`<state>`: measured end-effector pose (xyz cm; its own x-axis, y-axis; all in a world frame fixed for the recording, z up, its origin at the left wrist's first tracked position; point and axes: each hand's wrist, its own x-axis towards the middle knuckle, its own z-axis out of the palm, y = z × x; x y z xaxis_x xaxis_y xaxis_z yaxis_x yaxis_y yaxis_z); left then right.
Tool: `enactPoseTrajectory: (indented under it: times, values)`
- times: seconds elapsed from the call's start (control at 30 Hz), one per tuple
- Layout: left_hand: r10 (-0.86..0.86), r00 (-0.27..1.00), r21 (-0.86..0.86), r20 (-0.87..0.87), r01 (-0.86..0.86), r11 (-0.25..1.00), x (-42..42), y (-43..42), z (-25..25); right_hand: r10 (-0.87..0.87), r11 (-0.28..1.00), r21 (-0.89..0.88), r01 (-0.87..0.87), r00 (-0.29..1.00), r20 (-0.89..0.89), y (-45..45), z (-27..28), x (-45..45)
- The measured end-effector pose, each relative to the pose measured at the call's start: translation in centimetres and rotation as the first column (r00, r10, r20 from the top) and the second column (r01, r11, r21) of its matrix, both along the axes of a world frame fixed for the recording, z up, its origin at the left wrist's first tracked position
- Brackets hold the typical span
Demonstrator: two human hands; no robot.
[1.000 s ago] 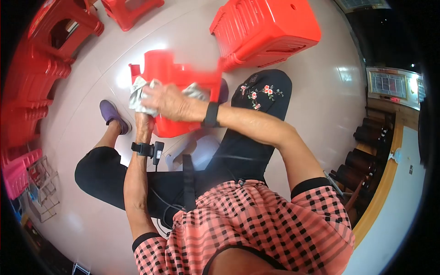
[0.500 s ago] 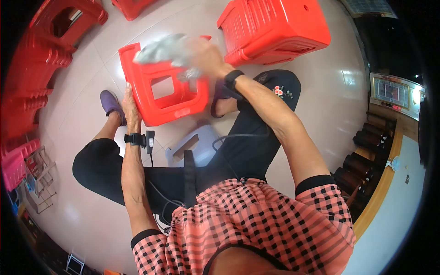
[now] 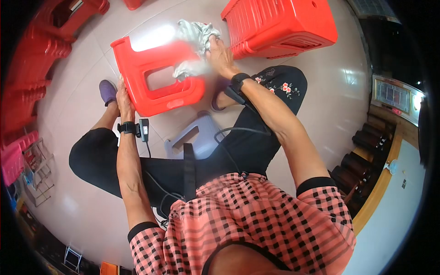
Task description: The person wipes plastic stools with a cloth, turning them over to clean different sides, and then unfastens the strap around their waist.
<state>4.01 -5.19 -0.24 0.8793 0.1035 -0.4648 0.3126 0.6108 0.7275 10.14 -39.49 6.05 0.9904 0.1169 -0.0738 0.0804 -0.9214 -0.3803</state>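
Note:
A red plastic stool (image 3: 137,87) is held tilted above the floor, its side opening facing me. My left hand (image 3: 124,98) grips its left edge, the fingers partly hidden behind the plastic. At the stool's right end, my right hand (image 3: 221,56) is closed on a pale grey-green cloth (image 3: 199,34). The cloth is bunched above the fingers, and another blurred fold of it hangs lower, by the stool's opening.
A stack of red stools (image 3: 279,27) stands at the upper right. More red stools (image 3: 27,68) line the left side. A grey-blue stool (image 3: 201,135) sits beneath me between my legs. Dark bottles (image 3: 362,162) lie on a rack at the right.
My right hand has moved with the cloth from across the stool to its right end. The stool has turned to show its side opening, and my left hand now grips its left edge.

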Motion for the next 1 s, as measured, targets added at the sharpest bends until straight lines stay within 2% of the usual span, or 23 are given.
enactPoseTrajectory:
  times: [0.1, 0.2, 0.23, 0.33, 0.37, 0.4, 0.43, 0.47, 0.5, 0.53, 0.6, 0.63, 0.67, 0.7, 0.73, 0.77, 0.8, 0.83, 0.87, 0.9, 0.97, 1.0]
  values:
    - [-0.008, 1.000, -0.014, -0.007, 0.008, 1.000, 0.1, -0.5, 0.3, 0.097, 0.972, -0.207, -0.109, 0.993, -0.070, 1.3, 1.5, -0.7]
    - [0.083, 0.996, 0.017, 0.020, -0.083, 0.996, 0.2, -2.2, 2.4, 0.128, 0.973, -0.160, -0.166, 0.967, -0.220, 3.7, 3.5, -2.2]
    - [0.127, 0.991, 0.029, 0.040, -0.128, 0.991, 0.4, -2.8, 3.1, 0.215, 0.951, -0.173, -0.256, 0.950, -0.228, 4.0, 3.9, -2.6]
    - [-0.021, 0.997, 0.147, -0.071, 0.031, 0.989, 0.7, -2.9, 4.2, 0.169, 0.978, -0.079, -0.191, 0.958, -0.232, 5.1, 5.7, -3.2]
    - [-0.051, 0.995, 0.123, -0.089, 0.061, 0.991, 0.6, -3.2, 4.6, 0.155, 0.978, 0.171, -0.117, 0.961, -0.229, 4.9, 6.0, -2.7]
    - [-0.102, 0.992, 0.133, -0.072, 0.111, 0.985, 0.8, -3.7, 5.6, 0.140, 0.912, 0.409, -0.035, 0.963, -0.231, 4.3, 6.2, -1.8]
    - [-0.153, 0.986, 0.145, -0.059, 0.160, 0.976, 0.9, -4.2, 6.3, 0.128, 0.783, 0.620, 0.050, 0.963, -0.239, 3.8, 6.3, -1.0]
    - [-0.203, 0.978, 0.159, -0.049, 0.208, 0.965, 0.9, -4.3, 6.7, 0.218, 0.389, 0.894, 0.223, 0.921, -0.324, 3.7, 6.3, -0.1]
    - [-0.242, 0.969, 0.222, -0.060, 0.249, 0.943, 1.0, -4.6, 5.5, 0.146, 0.407, 0.897, 0.173, 0.957, -0.250, 3.9, 10.2, 0.1]
    - [-0.217, 0.973, 0.477, -0.077, 0.227, 0.849, 0.9, -6.0, 6.7, 0.086, 0.366, 0.923, 0.122, 0.983, -0.164, 4.0, 11.1, 1.2]
    - [-0.480, 0.877, 0.425, -0.008, 0.438, 0.792, 0.7, -7.1, 8.8, -0.048, 0.294, 0.956, 0.006, 0.999, 0.008, 4.2, 11.9, 3.8]
    - [-0.518, 0.849, 0.511, -0.103, 0.492, 0.705, 0.5, -8.2, 11.0, -0.027, 0.425, 0.905, -0.037, 0.998, 0.053, 4.4, 13.9, 4.3]
    - [-0.551, 0.831, 0.618, 0.078, 0.393, 0.680, 0.0, -8.9, 10.3, 0.001, 0.546, 0.834, -0.081, 0.995, 0.095, 4.5, 16.5, 4.6]
    - [-0.574, 0.818, 0.697, 0.022, 0.399, 0.596, -0.4, -9.2, 7.1, 0.034, 0.657, 0.745, -0.120, 0.991, 0.130, 4.7, 17.6, 4.8]
    - [-0.588, 0.808, 0.765, -0.037, 0.401, 0.504, -0.6, -9.8, 7.8, 0.184, 0.757, 0.607, -0.244, 0.970, 0.161, 5.2, 17.4, 4.7]
    - [-0.613, 0.790, 0.742, 0.005, 0.408, 0.532, -1.2, -10.2, 8.7, 0.328, 0.816, 0.447, -0.367, 0.930, 0.165, 5.7, 16.8, 4.6]
    - [-0.641, 0.767, 0.755, -0.004, 0.423, 0.501, -1.5, -10.6, 9.6, 0.465, 0.830, 0.274, -0.486, 0.874, 0.141, 6.4, 15.9, 4.5]
    - [-0.667, 0.745, 0.768, -0.013, 0.435, 0.470, -1.8, -10.9, 10.1, 0.576, 0.792, 0.160, -0.590, 0.808, 0.128, 7.1, 14.1, 4.1]
    - [-0.692, 0.722, 0.780, -0.025, 0.447, 0.439, -1.9, -10.9, 10.3, 0.636, 0.771, 0.091, -0.630, 0.768, -0.076, 7.7, 12.6, 3.7]
    - [-0.677, 0.732, 0.737, 0.071, 0.419, 0.531, -2.3, -11.2, 7.6, 0.657, 0.735, 0.031, -0.677, 0.700, -0.281, 8.7, 12.2, 3.0]
    - [-0.687, 0.717, 0.788, 0.121, 0.352, 0.505, -3.4, -11.7, 5.9, 0.737, 0.652, 0.039, -0.757, 0.622, -0.264, 8.9, 7.9, 2.6]
    - [-0.692, 0.707, 0.811, 0.146, 0.316, 0.493, -4.0, -12.0, 5.5, 0.773, 0.608, 0.040, -0.793, 0.580, -0.256, 9.4, 7.4, 2.4]
